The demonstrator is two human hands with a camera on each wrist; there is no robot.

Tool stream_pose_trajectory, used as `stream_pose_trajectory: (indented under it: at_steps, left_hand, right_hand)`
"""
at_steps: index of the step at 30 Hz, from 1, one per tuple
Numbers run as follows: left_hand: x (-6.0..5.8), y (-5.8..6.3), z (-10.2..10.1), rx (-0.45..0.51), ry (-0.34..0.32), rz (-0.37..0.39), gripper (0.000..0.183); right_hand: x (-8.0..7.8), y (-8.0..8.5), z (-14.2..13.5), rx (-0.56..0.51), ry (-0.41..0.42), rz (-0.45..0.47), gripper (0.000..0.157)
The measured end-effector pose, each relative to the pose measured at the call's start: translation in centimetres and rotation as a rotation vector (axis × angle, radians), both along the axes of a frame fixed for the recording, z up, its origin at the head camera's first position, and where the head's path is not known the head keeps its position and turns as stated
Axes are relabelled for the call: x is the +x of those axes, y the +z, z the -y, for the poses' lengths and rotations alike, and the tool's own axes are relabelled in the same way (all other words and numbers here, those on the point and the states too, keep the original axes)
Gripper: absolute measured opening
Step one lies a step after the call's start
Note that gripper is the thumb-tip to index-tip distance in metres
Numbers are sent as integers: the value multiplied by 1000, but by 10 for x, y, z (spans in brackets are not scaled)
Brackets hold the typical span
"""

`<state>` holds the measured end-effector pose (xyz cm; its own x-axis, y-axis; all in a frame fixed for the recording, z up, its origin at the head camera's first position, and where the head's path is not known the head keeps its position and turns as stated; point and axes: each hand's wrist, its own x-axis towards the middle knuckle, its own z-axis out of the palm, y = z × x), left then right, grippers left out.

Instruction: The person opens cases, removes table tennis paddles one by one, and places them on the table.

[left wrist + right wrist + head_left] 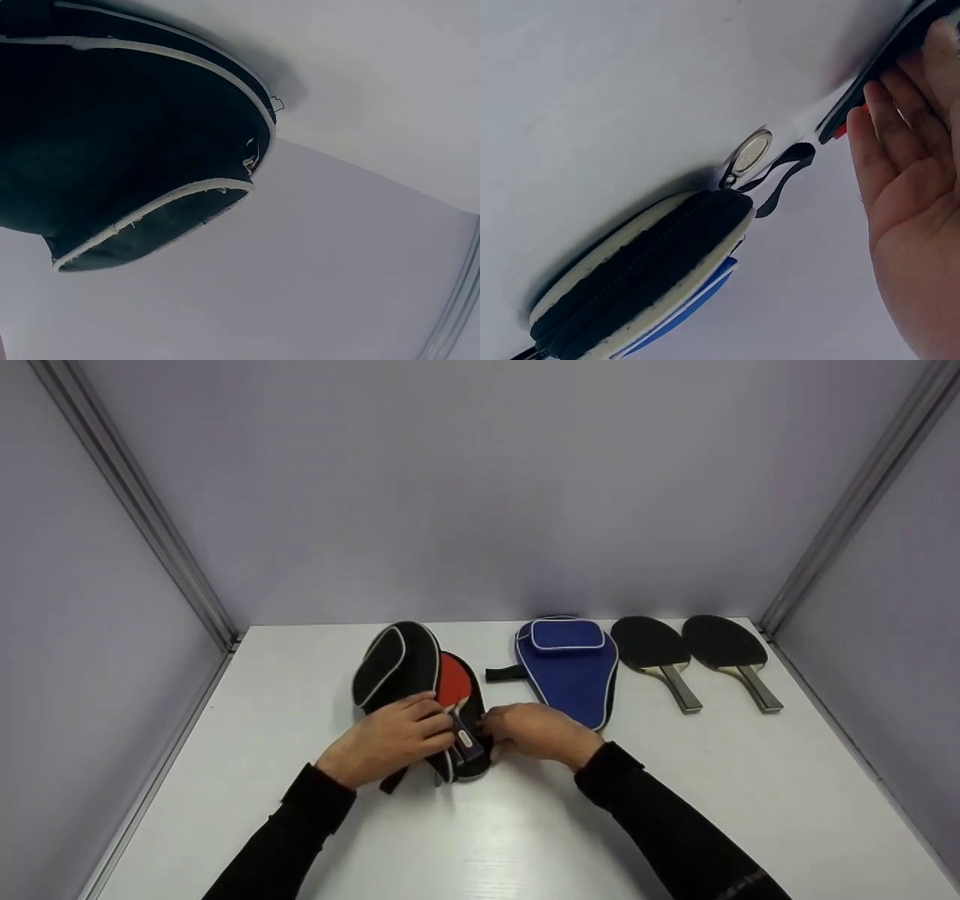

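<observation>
A black table tennis paddle case (409,667) with white piping lies unzipped, its front cover folded up to the left. Inside rests a red table tennis paddle (453,684), its dark handle pointing toward the near edge. My left hand (391,739) grips the raised cover, its fingers reaching over the edge beside the handle. On the opposite side, my right hand (536,729) pinches the case's right rim between thumb and fingers. The left wrist view shows the cover's outside with its pocket (157,229); the left hand is out of sight there.
A blue paddle case (566,682) with a front pocket and black strap (505,673) lies just beyond my right hand. Farther right are two black paddles, one nearer (651,643) and one farther (724,642). Grey walls enclose the white table (285,690) at back and sides.
</observation>
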<state>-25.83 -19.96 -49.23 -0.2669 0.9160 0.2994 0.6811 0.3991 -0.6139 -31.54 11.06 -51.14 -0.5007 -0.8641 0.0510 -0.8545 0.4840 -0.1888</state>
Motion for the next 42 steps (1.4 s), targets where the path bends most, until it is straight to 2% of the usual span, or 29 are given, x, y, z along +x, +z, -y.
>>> stream_pose_trajectory:
  at_steps: [5, 14, 20, 24, 29, 33, 36, 39, 42]
  left_hand:
    - [1, 0, -1, 12, 49, -11, 20]
    - [2, -2, 0, 55, 145, -10, 55]
    - [6, 3, 7, 80, 183, 94, 58]
    - [14, 7, 12, 102, 230, 166, 61]
    - [24, 12, 17, 146, 345, 275, 53]
    - [33, 18, 20, 171, 459, 404, 53]
    - [39, 24, 19, 176, 518, 484, 53]
    - [42, 27, 14, 154, 534, 504, 52]
    - [42, 29, 6, 132, 510, 485, 51]
  right_hand:
    - [4, 0, -2, 7, -71, -2, 39]
    - [5, -3, -13, -19, -180, 16, 34]
    - [4, -7, -26, -40, -170, 21, 35]
    - [6, -9, -33, -47, -151, 15, 35]
    - [13, -10, -41, -43, -149, -9, 36]
    - [20, -11, -46, -47, -144, -16, 33]
    - [26, -10, -48, -47, -147, -16, 31]
    - [31, -10, -50, -40, -159, -21, 33]
    - [34, -10, -51, -42, -163, -34, 32]
